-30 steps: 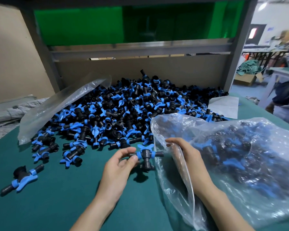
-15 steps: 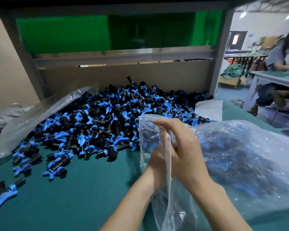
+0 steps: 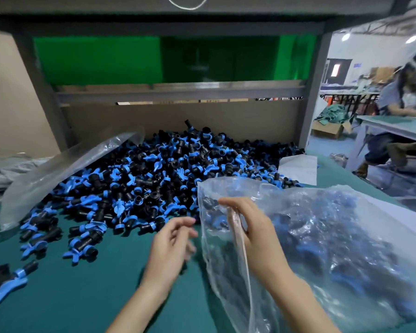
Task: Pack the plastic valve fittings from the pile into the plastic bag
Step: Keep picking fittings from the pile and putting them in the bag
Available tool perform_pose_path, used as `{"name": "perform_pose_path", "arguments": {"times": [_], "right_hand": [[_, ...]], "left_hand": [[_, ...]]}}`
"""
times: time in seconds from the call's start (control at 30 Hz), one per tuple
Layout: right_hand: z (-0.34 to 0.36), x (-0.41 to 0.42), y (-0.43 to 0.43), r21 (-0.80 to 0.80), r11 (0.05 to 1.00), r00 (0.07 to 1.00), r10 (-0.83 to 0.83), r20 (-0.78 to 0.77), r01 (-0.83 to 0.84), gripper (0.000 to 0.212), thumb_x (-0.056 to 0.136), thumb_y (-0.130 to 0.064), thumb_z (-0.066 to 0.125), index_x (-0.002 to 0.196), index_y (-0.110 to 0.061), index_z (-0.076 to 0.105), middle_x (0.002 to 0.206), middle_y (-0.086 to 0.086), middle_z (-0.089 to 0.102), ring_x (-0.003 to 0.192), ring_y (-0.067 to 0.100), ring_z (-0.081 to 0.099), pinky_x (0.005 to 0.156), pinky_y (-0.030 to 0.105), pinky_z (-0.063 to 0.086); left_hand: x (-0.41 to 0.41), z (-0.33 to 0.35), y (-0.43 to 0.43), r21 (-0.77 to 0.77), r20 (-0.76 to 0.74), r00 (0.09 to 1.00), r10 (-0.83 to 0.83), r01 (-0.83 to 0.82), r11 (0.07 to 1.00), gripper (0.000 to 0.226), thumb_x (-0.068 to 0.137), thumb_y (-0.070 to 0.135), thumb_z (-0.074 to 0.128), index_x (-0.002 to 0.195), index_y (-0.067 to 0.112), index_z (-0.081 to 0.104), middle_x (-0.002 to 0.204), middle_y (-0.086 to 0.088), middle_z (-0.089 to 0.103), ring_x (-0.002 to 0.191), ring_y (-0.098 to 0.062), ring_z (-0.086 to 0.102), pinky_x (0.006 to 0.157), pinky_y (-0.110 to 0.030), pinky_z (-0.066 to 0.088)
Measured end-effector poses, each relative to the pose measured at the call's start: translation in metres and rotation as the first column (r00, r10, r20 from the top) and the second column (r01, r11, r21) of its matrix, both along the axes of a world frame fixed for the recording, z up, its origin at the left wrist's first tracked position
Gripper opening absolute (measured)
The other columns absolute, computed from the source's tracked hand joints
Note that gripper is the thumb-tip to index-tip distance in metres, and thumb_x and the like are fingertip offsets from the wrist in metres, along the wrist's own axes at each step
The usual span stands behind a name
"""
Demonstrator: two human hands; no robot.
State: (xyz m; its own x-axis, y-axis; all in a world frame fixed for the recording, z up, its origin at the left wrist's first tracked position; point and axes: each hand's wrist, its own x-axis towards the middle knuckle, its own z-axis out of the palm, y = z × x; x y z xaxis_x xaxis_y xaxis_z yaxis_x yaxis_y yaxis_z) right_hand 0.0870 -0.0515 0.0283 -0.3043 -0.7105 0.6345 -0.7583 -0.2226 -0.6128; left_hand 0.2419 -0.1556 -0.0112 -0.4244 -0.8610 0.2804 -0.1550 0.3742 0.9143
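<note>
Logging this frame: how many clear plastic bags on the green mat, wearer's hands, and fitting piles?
Clear plastic bags: 2 (held bag, empty bag)
Wearer's hands: 2 (left hand, right hand)
Fitting piles: 1 (pile)
Total: 5

My left hand (image 3: 173,239) hovers with its fingers loosely curled, holding nothing, and looks slightly blurred. Just to its right, my right hand (image 3: 255,227) pinches the open edge of the plastic bag (image 3: 334,224) between thumb and fingers. Both my bare forearms reach forward.
</note>
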Motion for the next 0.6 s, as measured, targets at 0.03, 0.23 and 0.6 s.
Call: {"name": "perform_pose_path", "arguments": {"times": [0.03, 0.23, 0.6], "right_hand": [[-0.010, 0.000, -0.002, 0.021, 1.000, 1.000, -0.004, 0.012, 0.004, 0.045, 0.091, -0.001, 0.055, 0.120, -0.036, 0.059, 0.119, -0.023, 0.058, 0.114, -0.002, 0.055, 0.095, 0.021, 0.044], [-0.041, -0.009, -0.011, 0.136, 0.990, 0.988, -0.046, 0.144, 0.026, 0.054, 0.086, 0.009, 0.057, 0.115, -0.036, 0.062, 0.119, -0.025, 0.061, 0.114, -0.008, 0.053, 0.099, 0.018, 0.040], [-0.054, -0.016, -0.013, 0.237, 0.971, 0.975, -0.080, 0.207, 0.030, 0.044, 0.090, -0.004, 0.057, 0.115, -0.039, 0.062, 0.124, -0.022, 0.061, 0.118, -0.006, 0.052, 0.103, 0.026, 0.039]], "left_hand": [[0.017, -0.008, -0.008, -0.027, 0.054, 0.992, 0.117, -0.116, 0.993, 0.030, 0.100, 0.013, 0.047, 0.096, 0.037, 0.065, 0.082, 0.008, 0.071, 0.055, -0.008, 0.057, 0.050, -0.028, 0.046], [0.059, -0.026, -0.048, -0.248, 0.404, 0.806, 0.433, -0.359, 0.900, 0.024, 0.100, 0.022, 0.039, 0.119, 0.026, 0.053, 0.085, 0.008, 0.059, 0.079, -0.017, 0.056, 0.061, -0.035, 0.042], [0.047, -0.022, -0.062, -0.390, 0.601, 0.644, 0.473, -0.280, 0.877, 0.039, 0.103, 0.035, 0.038, 0.141, 0.028, 0.043, 0.120, 0.001, 0.048, 0.099, -0.023, 0.057, 0.089, -0.037, 0.048]]}}
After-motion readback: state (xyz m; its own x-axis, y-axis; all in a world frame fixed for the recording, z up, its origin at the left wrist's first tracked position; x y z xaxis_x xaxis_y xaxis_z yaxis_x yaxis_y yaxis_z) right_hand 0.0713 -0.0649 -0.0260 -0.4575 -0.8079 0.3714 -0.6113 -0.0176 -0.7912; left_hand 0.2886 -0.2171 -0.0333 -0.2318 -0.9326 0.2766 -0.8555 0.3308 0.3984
